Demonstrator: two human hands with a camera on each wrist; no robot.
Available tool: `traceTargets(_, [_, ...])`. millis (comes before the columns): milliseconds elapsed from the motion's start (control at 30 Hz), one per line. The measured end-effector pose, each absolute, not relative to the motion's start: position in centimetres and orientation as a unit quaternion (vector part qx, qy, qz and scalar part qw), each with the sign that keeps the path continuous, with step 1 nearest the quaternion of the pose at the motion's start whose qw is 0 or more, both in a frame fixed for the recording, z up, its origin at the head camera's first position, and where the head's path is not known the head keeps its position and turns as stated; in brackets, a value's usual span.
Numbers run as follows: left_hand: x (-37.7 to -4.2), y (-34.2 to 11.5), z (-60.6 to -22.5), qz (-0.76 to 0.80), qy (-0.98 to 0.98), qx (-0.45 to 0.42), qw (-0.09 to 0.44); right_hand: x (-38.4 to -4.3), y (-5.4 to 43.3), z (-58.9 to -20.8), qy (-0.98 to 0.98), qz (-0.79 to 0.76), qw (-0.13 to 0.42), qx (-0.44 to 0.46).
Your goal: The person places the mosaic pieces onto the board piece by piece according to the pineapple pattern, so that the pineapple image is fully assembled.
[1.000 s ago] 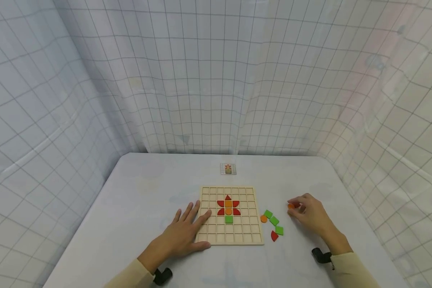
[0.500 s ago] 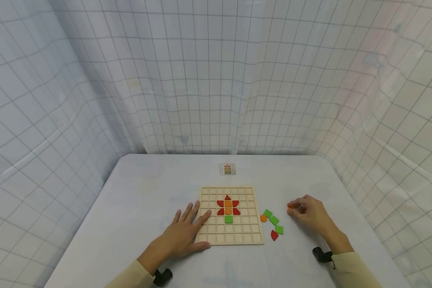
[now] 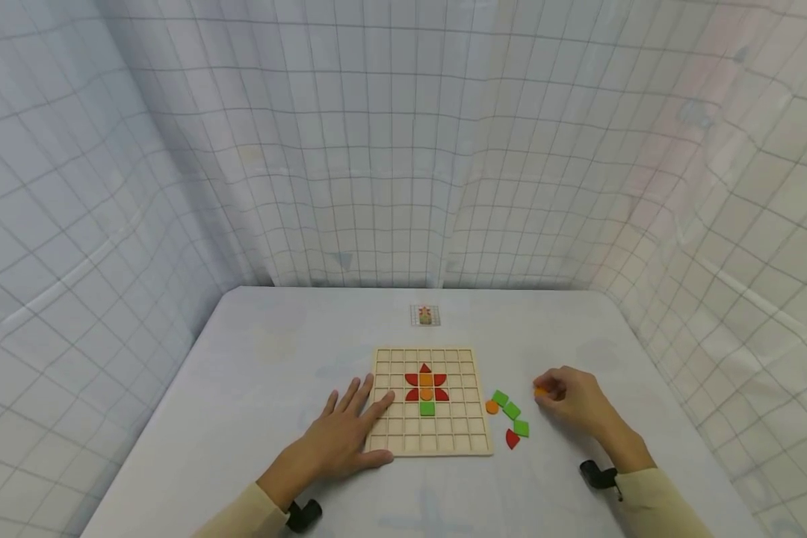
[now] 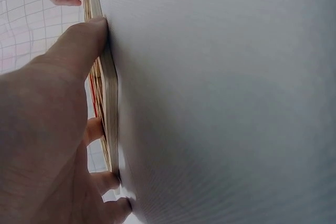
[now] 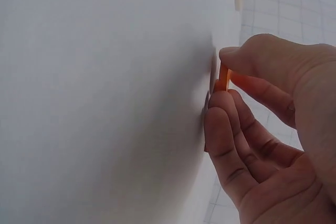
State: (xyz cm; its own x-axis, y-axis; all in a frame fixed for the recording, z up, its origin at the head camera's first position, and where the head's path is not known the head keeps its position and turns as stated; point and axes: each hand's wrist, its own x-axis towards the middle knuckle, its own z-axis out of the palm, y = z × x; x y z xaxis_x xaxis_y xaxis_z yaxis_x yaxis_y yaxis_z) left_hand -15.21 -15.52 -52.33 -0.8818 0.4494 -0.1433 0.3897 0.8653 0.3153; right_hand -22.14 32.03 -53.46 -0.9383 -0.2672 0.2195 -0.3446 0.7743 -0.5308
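"What does the right hand (image 3: 574, 400) have?"

"An orange piece (image 5: 224, 77), pinched between thumb and fingers. It shows edge-on in the right wrist view, so I can't tell its outline."

"Where is that?"

"Over the table (image 3: 289, 329), well out from the right edge of the wooden board (image 3: 459, 442). I can't tell whether the piece touches the cloth."

"And the left hand (image 3: 339, 437)?"

"Fingers straight and spread at the board's left edge, the index finger reaching over the grid. The thumb lies against the near edge, by the near left corner."

"Anything loose?"

"Between the board's right edge and the right hand: three green squares (image 3: 512, 411), an orange disc (image 3: 492, 407) and a red wedge (image 3: 512, 439)."

"On the grid?"

"A red triangle (image 3: 425, 368) on top, then an orange square (image 3: 427, 379) and another orange disc (image 3: 427, 394) flanked by red quarter-rounds (image 3: 412, 379), with a green square (image 3: 427, 409) nearest the person."

"Beyond the far edge?"

"A small picture card (image 3: 425, 315)."
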Motion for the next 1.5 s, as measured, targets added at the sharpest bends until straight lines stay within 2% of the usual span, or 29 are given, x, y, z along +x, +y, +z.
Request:
traceTargets(433, [-15.2,-15.5,-52.2,0.141,0.959,0.218,0.109,-21.9,29.2,-52.1,-0.927,0.295,0.070,0.222])
traceTargets(967, [-15.3,-15.4,-51.9,0.144,0.958,0.219,0.114,-21.7,22.7,-52.2,-0.895,0.322,-0.004,0.308])
traceTargets(1267, [-15.0,-15.4,-51.8,0.149,0.957,0.221,0.110,-22.1,19.1,-52.7,-0.882,0.295,-0.009,0.367])
traceTargets(1500, [-14.9,-15.3,-51.8,0.146,0.959,0.217,0.108,-21.8,17.7,-52.1,-0.888,0.281,-0.030,0.364])
